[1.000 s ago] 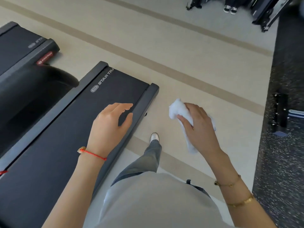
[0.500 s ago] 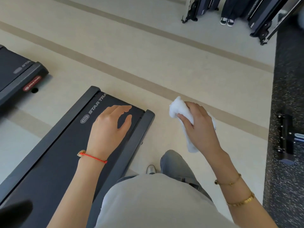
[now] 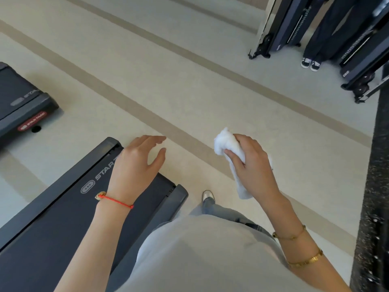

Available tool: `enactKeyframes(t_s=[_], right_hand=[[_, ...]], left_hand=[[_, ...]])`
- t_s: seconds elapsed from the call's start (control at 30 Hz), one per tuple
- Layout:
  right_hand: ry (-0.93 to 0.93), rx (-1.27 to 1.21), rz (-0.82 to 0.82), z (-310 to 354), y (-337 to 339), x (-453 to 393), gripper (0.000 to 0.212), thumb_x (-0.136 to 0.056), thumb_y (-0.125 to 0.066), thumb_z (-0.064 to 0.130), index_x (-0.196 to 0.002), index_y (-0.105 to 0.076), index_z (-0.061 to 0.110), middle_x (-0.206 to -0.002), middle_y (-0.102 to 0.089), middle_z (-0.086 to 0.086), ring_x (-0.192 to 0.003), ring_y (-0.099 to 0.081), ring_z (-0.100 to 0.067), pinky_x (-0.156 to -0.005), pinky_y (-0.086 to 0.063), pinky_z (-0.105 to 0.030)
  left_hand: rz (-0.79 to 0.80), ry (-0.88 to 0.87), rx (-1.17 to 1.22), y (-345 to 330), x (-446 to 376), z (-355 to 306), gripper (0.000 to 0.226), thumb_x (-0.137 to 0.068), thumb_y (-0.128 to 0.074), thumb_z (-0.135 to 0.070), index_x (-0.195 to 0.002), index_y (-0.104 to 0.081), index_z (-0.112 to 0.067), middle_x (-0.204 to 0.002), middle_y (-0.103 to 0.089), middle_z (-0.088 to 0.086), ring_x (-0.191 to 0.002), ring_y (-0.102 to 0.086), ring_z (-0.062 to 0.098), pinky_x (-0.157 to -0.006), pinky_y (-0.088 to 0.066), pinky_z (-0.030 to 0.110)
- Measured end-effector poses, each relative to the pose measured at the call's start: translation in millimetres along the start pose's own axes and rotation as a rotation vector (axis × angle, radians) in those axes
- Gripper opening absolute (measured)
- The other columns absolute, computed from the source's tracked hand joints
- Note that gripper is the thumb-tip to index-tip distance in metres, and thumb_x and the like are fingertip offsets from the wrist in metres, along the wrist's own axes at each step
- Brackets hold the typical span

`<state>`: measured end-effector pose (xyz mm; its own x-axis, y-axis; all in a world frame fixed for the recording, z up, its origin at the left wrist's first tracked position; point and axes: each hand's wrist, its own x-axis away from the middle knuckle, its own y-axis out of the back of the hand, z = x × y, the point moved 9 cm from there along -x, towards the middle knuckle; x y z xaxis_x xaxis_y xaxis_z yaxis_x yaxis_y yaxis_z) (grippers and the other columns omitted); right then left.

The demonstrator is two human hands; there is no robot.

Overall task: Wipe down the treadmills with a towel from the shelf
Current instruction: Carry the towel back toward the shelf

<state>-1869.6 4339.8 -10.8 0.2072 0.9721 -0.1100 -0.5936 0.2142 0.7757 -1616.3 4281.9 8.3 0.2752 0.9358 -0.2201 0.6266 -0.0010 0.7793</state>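
Observation:
A white towel (image 3: 226, 142) is bunched in my right hand (image 3: 252, 165), which hovers over the pale floor to the right of the treadmill; one end hangs below my palm. The near treadmill (image 3: 52, 218), dark with STAR TRAC lettering on its belt, lies at the lower left, its rear end pointing away from me. My left hand (image 3: 136, 165) floats above that rear end, fingers spread and empty, touching nothing that I can tell. A second treadmill (image 3: 19, 106) shows its rear end at the far left.
Beige floor with darker stripes stretches ahead. At the top right stand folded dark machines (image 3: 286, 26) on wheels and a person's legs in dark trousers (image 3: 322, 36). A black speckled mat (image 3: 376, 186) runs down the right edge. My own shoe (image 3: 207, 196) is beside the treadmill.
The view has moved past the treadmill's rear end, which has slid down and left in the frame. Both hands keep their pose; the towel stays in my right hand.

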Motion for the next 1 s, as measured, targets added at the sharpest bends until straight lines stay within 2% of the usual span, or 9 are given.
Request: enactKeyframes(t_s=[0.13, 0.33, 0.5, 0.6, 0.87, 1.0], right_hand=[[0.062, 0.02, 0.065, -18.8, 12.8, -97.2, 0.02, -0.099, -0.052, 0.027, -0.118, -0.057, 0.021, -0.11, -0.059, 0.007, -0.102, -0.049, -0.011, -0.085, -0.036, -0.023], [0.119, -0.01, 0.119, -31.5, 5.7, -216.2, 0.02, -0.099, -0.05, 0.029, -0.118, -0.056, 0.024, -0.108, -0.058, 0.01, -0.099, -0.047, -0.006, -0.082, -0.032, -0.018], [0.171, -0.016, 0.158, -35.1, -18.8, -313.2, 0.019, -0.099, -0.051, 0.028, -0.116, -0.056, 0.021, -0.106, -0.059, 0.008, -0.098, -0.049, -0.009, -0.082, -0.035, -0.022], [0.197, -0.013, 0.168, -34.4, -37.8, -376.9, 0.018, -0.099, -0.05, 0.03, -0.115, -0.056, 0.023, -0.105, -0.058, 0.01, -0.096, -0.048, -0.006, -0.081, -0.034, -0.021], [0.253, -0.025, 0.176, 3.5, -93.3, -574.9, 0.018, -0.099, -0.051, 0.029, -0.116, -0.056, 0.023, -0.107, -0.06, 0.009, -0.098, -0.05, -0.009, -0.082, -0.034, -0.021], [0.25, -0.05, 0.161, 28.3, -114.4, -667.0, 0.019, -0.099, -0.049, 0.028, -0.116, -0.056, 0.023, -0.105, -0.059, 0.01, -0.095, -0.045, -0.004, -0.078, -0.029, -0.016]], left_hand=[[-0.05, 0.076, 0.006, -18.9, -74.2, -7.1, 0.027, -0.094, -0.062, -0.02, -0.12, -0.068, -0.02, -0.111, -0.068, -0.007, -0.101, -0.062, 0.009, -0.075, -0.055, 0.037], [-0.092, 0.167, -0.022, -34.3, -162.7, 2.5, 0.025, -0.093, -0.064, -0.018, -0.118, -0.069, -0.02, -0.107, -0.068, -0.007, -0.078, -0.051, 0.007, -0.071, -0.054, 0.035], [-0.121, 0.204, -0.031, -48.6, -243.6, 29.3, 0.026, -0.093, -0.064, -0.017, -0.118, -0.069, -0.017, -0.107, -0.069, -0.004, -0.082, -0.058, 0.012, -0.074, -0.056, 0.041], [-0.135, 0.22, -0.024, -56.2, -300.0, 55.1, 0.026, -0.094, -0.063, -0.018, -0.118, -0.069, -0.016, -0.107, -0.069, -0.004, -0.098, -0.064, 0.016, -0.079, -0.057, 0.043], [-0.192, 0.207, -0.061, -38.5, -471.3, 133.8, 0.025, -0.092, -0.065, -0.013, -0.116, -0.07, -0.013, -0.104, -0.07, -0.001, -0.097, -0.066, 0.019, -0.084, -0.055, 0.041], [-0.198, 0.208, -0.08, -21.5, -557.8, 173.9, 0.024, -0.093, -0.066, -0.013, -0.117, -0.07, -0.013, -0.104, -0.07, -0.001, -0.096, -0.066, 0.02, -0.083, -0.056, 0.042]])
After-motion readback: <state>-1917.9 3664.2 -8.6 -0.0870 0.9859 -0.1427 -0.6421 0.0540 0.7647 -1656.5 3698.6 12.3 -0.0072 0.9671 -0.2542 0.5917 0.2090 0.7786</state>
